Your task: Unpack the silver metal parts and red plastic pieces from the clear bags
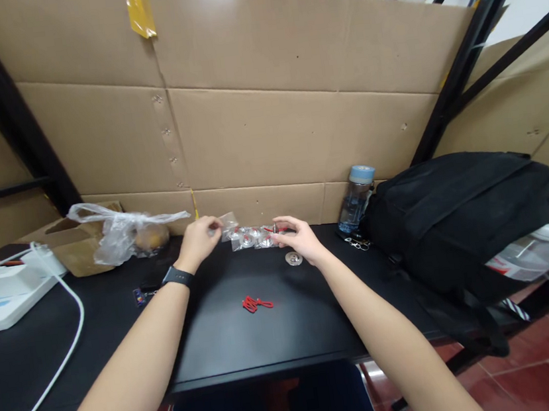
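My left hand (201,241), with a dark watch on the wrist, pinches the edge of a small clear plastic bag (229,223). Several small clear packets (251,237) with red and silvery contents lie in a row between my two hands. At the row's right end, my right hand (301,237) curls its thumb and fingers around something small that I cannot make out. Just below that palm, a round clear disc (293,258) rests on the table. Nearer to me lies a folded red cord (255,303) with a loop at one end.
On the black table (222,352), a knotted plastic bag (128,233) and a power strip (19,287) with a white cable stand left. A blue-capped bottle (354,199), keys (358,243) and a black backpack (460,216) are right. A cardboard wall (265,133) rises behind.
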{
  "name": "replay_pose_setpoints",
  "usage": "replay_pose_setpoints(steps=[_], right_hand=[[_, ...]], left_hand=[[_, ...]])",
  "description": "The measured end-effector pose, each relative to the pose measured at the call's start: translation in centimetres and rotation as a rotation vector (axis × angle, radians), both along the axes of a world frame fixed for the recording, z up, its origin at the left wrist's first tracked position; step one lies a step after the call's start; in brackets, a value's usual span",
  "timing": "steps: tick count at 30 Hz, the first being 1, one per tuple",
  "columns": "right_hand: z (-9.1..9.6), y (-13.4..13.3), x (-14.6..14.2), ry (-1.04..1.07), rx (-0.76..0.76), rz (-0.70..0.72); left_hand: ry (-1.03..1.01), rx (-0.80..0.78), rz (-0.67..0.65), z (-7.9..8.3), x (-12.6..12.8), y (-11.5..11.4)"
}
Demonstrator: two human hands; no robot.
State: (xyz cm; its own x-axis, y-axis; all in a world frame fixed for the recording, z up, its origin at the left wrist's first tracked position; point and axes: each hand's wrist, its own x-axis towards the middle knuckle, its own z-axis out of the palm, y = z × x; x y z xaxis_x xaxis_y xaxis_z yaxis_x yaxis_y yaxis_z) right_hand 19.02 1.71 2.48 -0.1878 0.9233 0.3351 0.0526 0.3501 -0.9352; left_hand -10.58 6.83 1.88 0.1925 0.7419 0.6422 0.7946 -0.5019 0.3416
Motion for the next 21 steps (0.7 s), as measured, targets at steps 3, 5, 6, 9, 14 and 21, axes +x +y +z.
replay_pose_setpoints(steps=[3,5,6,9,14,21], right_hand=[[0.0,0.2,0.5,-0.04,0.016,-0.026],[-0.1,0.5,0.9,-0.078,0.05,-0.041],[-0.2,0.7,1.1,-0.103,0.072,-0.048],[-0.4,1.2,1.8,-0.216,0.133,-0.058],[-0.4,1.6,3.1,-0.564,0.243,-0.071],[0.3,0.5,3.7,-0.788,0.115,0.069]], left_hand=[[0.082,-0.049,-0.299,0.4,2.9,-1.2],[0.165,-0.101,-0.428,0.2,4.8,-2.0],[0.21,-0.123,-0.473,0.0,5.6,-2.4],[0.334,-0.183,-0.548,-0.7,7.1,-3.1],[0.475,-0.331,-0.646,-1.1,6.9,-3.4],[0.509,-0.422,-0.677,-0.8,6.9,-4.1]])
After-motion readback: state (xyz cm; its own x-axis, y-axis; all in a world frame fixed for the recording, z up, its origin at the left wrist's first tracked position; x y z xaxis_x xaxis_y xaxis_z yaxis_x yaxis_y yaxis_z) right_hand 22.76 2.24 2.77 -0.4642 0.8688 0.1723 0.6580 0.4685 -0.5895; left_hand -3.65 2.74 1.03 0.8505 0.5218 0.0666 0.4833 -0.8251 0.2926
